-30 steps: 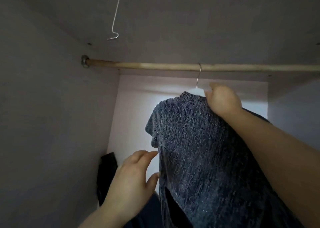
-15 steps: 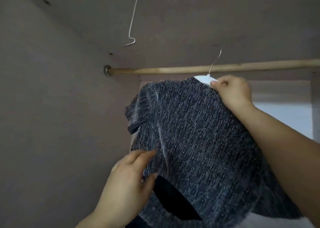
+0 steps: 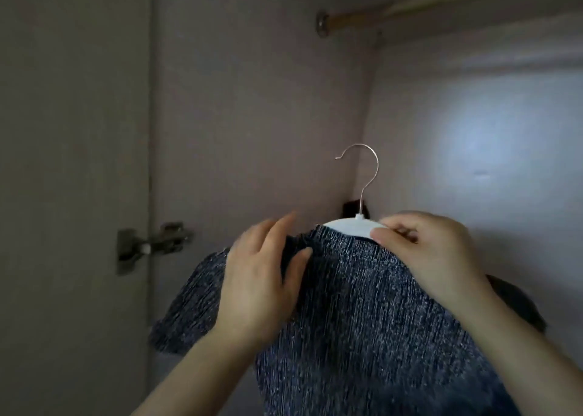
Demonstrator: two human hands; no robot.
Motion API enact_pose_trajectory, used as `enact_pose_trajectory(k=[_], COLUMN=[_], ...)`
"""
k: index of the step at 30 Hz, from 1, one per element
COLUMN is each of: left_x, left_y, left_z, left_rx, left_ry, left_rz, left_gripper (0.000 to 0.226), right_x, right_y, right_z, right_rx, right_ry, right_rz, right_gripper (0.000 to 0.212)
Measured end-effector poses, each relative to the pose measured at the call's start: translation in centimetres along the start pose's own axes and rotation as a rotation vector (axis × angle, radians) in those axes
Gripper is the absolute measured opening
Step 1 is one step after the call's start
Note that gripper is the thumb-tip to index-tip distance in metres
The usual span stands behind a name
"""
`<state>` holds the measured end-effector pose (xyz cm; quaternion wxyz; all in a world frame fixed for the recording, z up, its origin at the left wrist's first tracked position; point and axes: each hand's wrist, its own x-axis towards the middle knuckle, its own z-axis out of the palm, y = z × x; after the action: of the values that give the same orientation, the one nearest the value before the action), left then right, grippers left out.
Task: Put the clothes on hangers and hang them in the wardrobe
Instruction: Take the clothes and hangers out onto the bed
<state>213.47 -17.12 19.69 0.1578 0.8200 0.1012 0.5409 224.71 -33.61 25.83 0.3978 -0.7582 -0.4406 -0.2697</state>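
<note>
A dark blue-grey ribbed top [image 3: 362, 314] sits on a white hanger [image 3: 353, 228] with a metal hook [image 3: 362, 169]. The hook hangs free in the air, well below the wooden rail [image 3: 410, 7] at the upper right. My right hand [image 3: 432, 258] pinches the hanger's right shoulder and the fabric at the collar. My left hand [image 3: 262, 283] lies on the top's left shoulder with fingers spread, thumb pressed into the cloth near the neckline. The lower part of the top runs out of view.
The wardrobe's side wall [image 3: 252, 100] and back wall [image 3: 473, 147] close in the space. A metal door hinge [image 3: 151, 245] sits at the left on the door frame. A dark garment [image 3: 355, 209] shows behind the hanger in the corner.
The hanger has come off the rail and dropped well below it. My left hand moved up from the top's lower edge onto its left shoulder. The view has turned left and down.
</note>
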Motion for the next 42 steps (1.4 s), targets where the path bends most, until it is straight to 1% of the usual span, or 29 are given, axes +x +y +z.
enact_pose_trajectory(k=[4,7,12,13,16,17,20,21,22,23,24,25,28,30,32,33,34,35,37,39,42], left_x=[-6.4,-10.9,-17.5,-18.8,-22.3,-23.3,-26.2,-26.9,-27.8,-29.1,-29.7,-30.6,-34.0,-36.1,-38.1,-39.0,-40.0,-40.9,-42.8,-44.5,-47.0], left_y=[-3.8,-6.3,-9.1,-9.4,-9.9,-10.0,-9.8,-9.8,-9.7,-9.5,-9.6,-9.6,-9.6,-9.9,-10.2,-10.4,-10.5,-10.7,-11.1,-11.3,-11.5], left_z=[-1.9,-3.9,-8.4,-9.6,-13.7,-15.2,-20.0,-21.1,-22.6,-24.9,-26.0,-27.5,-33.1,-36.8,-40.6,-42.5,-44.5,-46.5,-50.2,-53.8,-58.6], left_rx=[0.136,0.219,0.356,0.392,0.496,0.535,0.646,0.669,0.690,0.725,0.745,0.765,0.823,0.859,0.903,0.922,0.942,0.962,1.001,1.045,1.112], left_ry=[-0.060,-0.058,-0.031,-0.022,0.014,0.029,0.074,0.089,0.100,0.119,0.136,0.150,0.210,0.236,0.247,0.249,0.253,0.261,0.277,0.277,0.290], left_rz=[-0.082,-0.178,-0.288,-0.316,-0.407,-0.425,-0.479,-0.483,-0.495,-0.518,-0.520,-0.518,-0.572,-0.610,-0.636,-0.645,-0.657,-0.672,-0.704,-0.734,-0.780], left_gripper=[0.043,0.037,0.033,0.033,0.033,0.033,0.032,0.032,0.031,0.030,0.030,0.029,0.029,0.029,0.030,0.031,0.032,0.033,0.033,0.034,0.033], right_x=[-4.6,-7.6,-11.5,-12.3,-14.5,-15.2,-17.6,-18.2,-19.0,-20.2,-20.9,-21.6,-24.2,-25.9,-27.5,-28.3,-29.2,-30.0,-31.8,-33.5,-35.8], right_y=[-0.8,-2.0,-4.6,-5.3,-8.5,-9.7,-14.2,-15.3,-16.8,-18.9,-20.0,-21.4,-27.4,-31.4,-35.7,-37.7,-39.7,-41.8,-45.8,-49.9,-55.5], right_z=[5.2,9.2,15.3,16.4,19.3,20.1,22.1,22.4,22.9,23.7,24.0,24.4,26.0,26.9,27.8,28.3,28.7,29.2,30.4,31.4,32.7], right_rx=[0.133,0.228,0.362,0.394,0.501,0.537,0.620,0.644,0.667,0.696,0.718,0.736,0.810,0.854,0.894,0.916,0.938,0.947,0.940,0.952,1.004], right_ry=[-0.153,-0.267,-0.431,-0.471,-0.589,-0.626,-0.675,-0.687,-0.702,-0.729,-0.745,-0.765,-0.842,-0.861,-0.888,-0.901,-0.915,-0.935,-0.988,-1.019,-1.077], right_rz=[0.022,0.015,-0.002,-0.003,-0.032,-0.046,-0.107,-0.109,-0.131,-0.162,-0.168,-0.184,-0.242,-0.268,-0.281,-0.282,-0.292,-0.312,-0.354,-0.399,-0.409], right_gripper=[0.010,0.026,0.029,0.026,0.007,0.004,0.012,0.006,0.009,0.023,0.032,0.036,0.038,0.032,0.012,0.007,0.014,0.016,0.008,0.011,0.006])
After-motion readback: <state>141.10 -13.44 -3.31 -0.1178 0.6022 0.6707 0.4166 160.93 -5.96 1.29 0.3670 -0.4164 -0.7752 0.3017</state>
